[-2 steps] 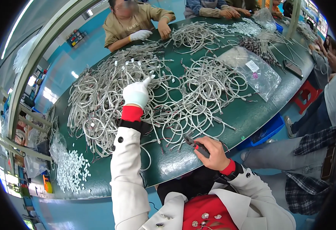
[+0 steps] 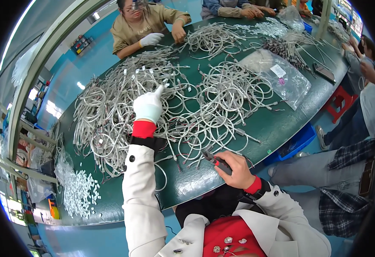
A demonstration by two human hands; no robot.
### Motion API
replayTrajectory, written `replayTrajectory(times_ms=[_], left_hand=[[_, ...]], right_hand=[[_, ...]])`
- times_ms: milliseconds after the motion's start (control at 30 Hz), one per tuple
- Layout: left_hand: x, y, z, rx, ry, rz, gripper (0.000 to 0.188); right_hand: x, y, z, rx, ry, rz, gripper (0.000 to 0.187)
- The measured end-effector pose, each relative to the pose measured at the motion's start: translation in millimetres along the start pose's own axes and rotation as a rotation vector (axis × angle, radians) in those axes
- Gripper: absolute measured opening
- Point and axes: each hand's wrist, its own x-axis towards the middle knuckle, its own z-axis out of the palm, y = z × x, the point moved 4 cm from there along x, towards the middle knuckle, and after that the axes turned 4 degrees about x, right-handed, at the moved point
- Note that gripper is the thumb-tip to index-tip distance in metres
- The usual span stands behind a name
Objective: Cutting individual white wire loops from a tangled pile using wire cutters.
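Note:
My left hand (image 2: 148, 105), in a white glove, is over the big heap of grey cables (image 2: 110, 103). Its index finger stretches out beside a small white connector (image 2: 166, 84), and I see nothing held in it; the other fingers look curled and are partly hidden. Bare and close to the near table edge, my right hand (image 2: 236, 170) is wrapped round a pair of hand pliers (image 2: 217, 162) with dark and red handles. The pliers' jaws point up and left toward the loose cable ends. A second tangle of cables (image 2: 230, 94) lies to the right of my left hand.
Small white pieces (image 2: 81, 195) are piled at the left end of the green table (image 2: 196, 184). A clear plastic bag (image 2: 281, 79) and a phone (image 2: 324, 73) lie to the right. Across the table a co-worker (image 2: 142, 28) handles cables. A blue bin (image 2: 292, 147) stands below the right edge.
My left index finger has drawn back slightly from the white connector. The whole view has shifted a little; my right hand still holds the pliers.

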Motion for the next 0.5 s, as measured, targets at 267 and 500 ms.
replayTrajectory(times_ms=[267, 500], left_hand=[[-3.0, 2.7, -9.2, -0.051, 0.066, -0.067, 0.037], [-4.7, 2.6, -11.3, -0.083, 0.051, -0.093, 0.031]], right_hand=[[-1.2, 2.2, 0.5, 0.005, 0.001, -0.005, 0.034], [-1.1, 2.3, 1.4, 0.0, -0.005, -0.001, 0.034]])
